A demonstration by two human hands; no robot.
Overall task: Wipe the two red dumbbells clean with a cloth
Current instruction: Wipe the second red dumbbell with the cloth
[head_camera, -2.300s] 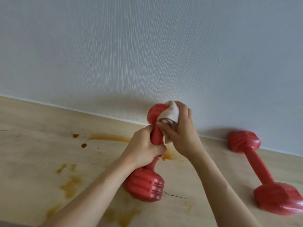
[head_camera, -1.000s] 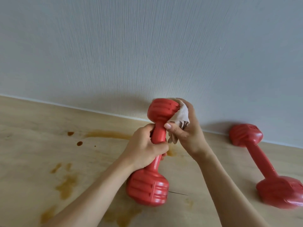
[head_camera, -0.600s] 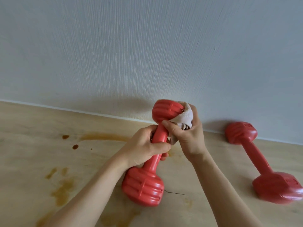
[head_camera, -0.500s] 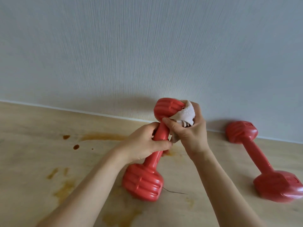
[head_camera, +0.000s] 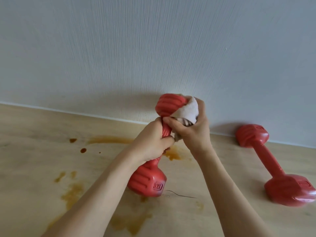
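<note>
We've got the first red dumbbell (head_camera: 159, 144) up on end, tilted a little, its lower head planted on the wooden counter (head_camera: 34, 168). Our left hand (head_camera: 152, 142) is wrapped tight around the ribbed handle, fingers curled right round it, holding it firm. Our right hand (head_camera: 191, 127) has the white cloth (head_camera: 186, 111) bunched in its grip, fingers and thumb closed on it, and is pressing it against the right side of the upper head, up near the wall (head_camera: 153, 48).

So we're on the top head of this one, by our reading: the wipe is working the far end while the left hand braces. The left side of that head shows bare red, the cloth covering only its right flank.

The second dumbbell (head_camera: 271, 163) lies flat on the counter, well apart to the right, its far head close to the wall. Nobody's touching it.

Brown stains (head_camera: 71, 192) are spattered over the counter around and under the work.

What next? We'd say the cloth needs to come round the rest of that head, then down the handle, which means the left hand has to shift its grip to free the ribs. After that, the lower head, and then over to the one waiting on the right.
</note>
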